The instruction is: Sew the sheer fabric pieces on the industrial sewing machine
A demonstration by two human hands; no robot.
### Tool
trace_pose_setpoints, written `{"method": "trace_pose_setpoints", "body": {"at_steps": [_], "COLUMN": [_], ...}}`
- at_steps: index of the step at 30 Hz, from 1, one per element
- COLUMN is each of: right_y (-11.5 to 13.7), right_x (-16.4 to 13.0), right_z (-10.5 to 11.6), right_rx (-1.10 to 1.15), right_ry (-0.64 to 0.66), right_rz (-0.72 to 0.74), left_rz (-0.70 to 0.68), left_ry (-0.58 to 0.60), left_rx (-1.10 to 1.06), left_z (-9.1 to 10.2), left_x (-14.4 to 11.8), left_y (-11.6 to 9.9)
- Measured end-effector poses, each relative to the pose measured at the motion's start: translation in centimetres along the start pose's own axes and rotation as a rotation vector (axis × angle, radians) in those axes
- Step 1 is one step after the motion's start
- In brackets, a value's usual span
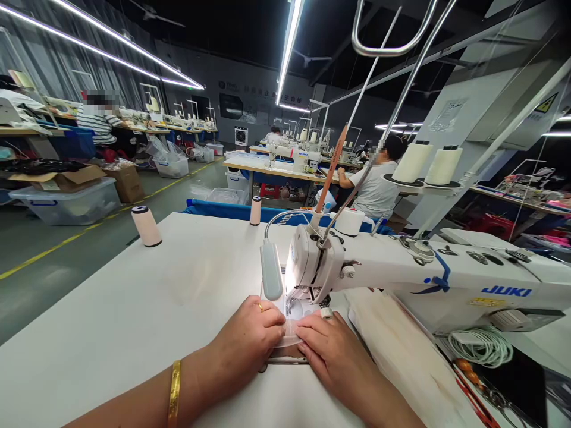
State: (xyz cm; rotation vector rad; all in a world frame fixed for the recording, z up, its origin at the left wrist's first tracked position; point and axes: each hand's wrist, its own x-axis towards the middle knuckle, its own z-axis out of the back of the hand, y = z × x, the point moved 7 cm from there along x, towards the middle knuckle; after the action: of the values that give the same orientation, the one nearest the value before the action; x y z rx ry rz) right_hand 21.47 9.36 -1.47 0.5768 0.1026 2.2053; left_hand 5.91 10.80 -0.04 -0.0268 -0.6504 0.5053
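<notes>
White tabletop (134,309) filled the left of the view, with a pale thread cone (146,226) standing near its far edge and a smaller spool (255,210) further along. The left hand (247,345), a gold bangle (173,392) on its wrist, lay flat with fingers together, pressing down on a small clear or pale piece of material (289,333) just in front of the needle. A grey lamp (271,276) on a bent neck lit that spot. The right hand (332,351) pressed the same piece from the other side, fingers close and flat, neither hand gripping anything. The piece lay between the two hands, its far end under the presser foot of the sewing machine (401,273).

By the look of it, the step in hand was feeding the piece through the stitch. The next move would call for both hands to slide forward evenly, keeping the piece flat and fingertips clear of the needle.

Cream fabric (401,351) lay beside the right hand, and a coiled cord (482,345) sat further right. Other people worked at benches well beyond.
</notes>
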Motion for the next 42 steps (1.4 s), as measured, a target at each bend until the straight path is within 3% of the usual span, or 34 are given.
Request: {"method": "trace_pose_setpoints", "body": {"at_steps": [9,28,42], "right_y": [0.6,-0.1,-1.0], "right_x": [-0.1,0.6,0.9], "right_z": [0.1,-0.8,-1.4], "right_rx": [0.01,-0.056,-0.07], "right_ry": [0.028,-0.006,-0.024], "right_rz": [-0.001,-0.037,-0.087], "left_rz": [-0.032,0.006,0.084], "left_ry": [0.136,0.084,0.141], "left_rx": [-0.038,0.084,0.11], "left_z": [-1.0,-0.8,-1.0], "left_x": [-0.5,0.6,1.1], "left_y": [0.0,1.3,2.2]}}
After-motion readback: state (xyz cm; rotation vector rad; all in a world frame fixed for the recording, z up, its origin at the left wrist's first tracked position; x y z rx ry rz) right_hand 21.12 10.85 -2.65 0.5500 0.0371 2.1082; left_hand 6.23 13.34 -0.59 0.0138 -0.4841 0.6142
